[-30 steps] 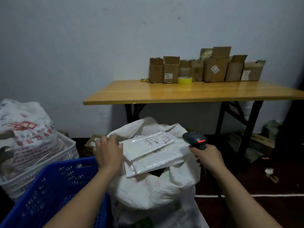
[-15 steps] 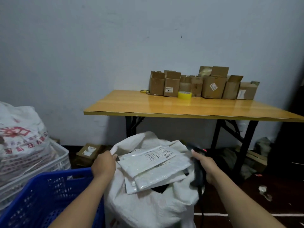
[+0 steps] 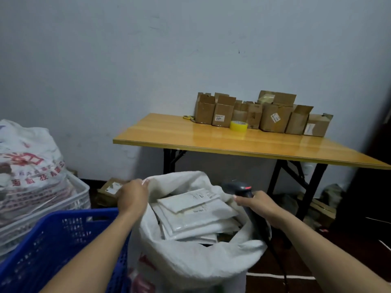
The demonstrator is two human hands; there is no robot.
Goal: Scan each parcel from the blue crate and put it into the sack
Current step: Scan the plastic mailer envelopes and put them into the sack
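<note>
**boxfan:** ok what's the layout, big stuff first

**packrat:** wooden folding table [image 3: 232,142] against the wall at the back. in front of it, dead centre, the white sack [image 3: 190,263] stands with its mouth open. the blue crate [image 3: 53,240] touches the sack on its left. only the crate's perforated wall and rim show, so can't tell what's in it. further left a printed bag [image 3: 27,166] sits in a white crate [image 3: 81,193]

**boxfan:** and the parcels?

**packrat:** flat white parcels [image 3: 194,210] are stacked inside the sack, piled up near the rim, top one label up. a row of brown cardboard boxes [image 3: 275,117] runs along the back of the table, flaps open on several

**boxfan:** hands?

**packrat:** left hand [image 3: 132,196] is on the sack's left rim, fingers curled tight on the cloth. right hand [image 3: 260,205] is at the right rim, fingers wrapped round the handle of a dark scanner [image 3: 241,188]. the scanner's head points away toward the table, red light on top

**boxfan:** small bits?

**packrat:** yellow tape roll [image 3: 238,125] just in front of the boxes, yellow-handled scissors [image 3: 189,117] at the left end of the row
</note>
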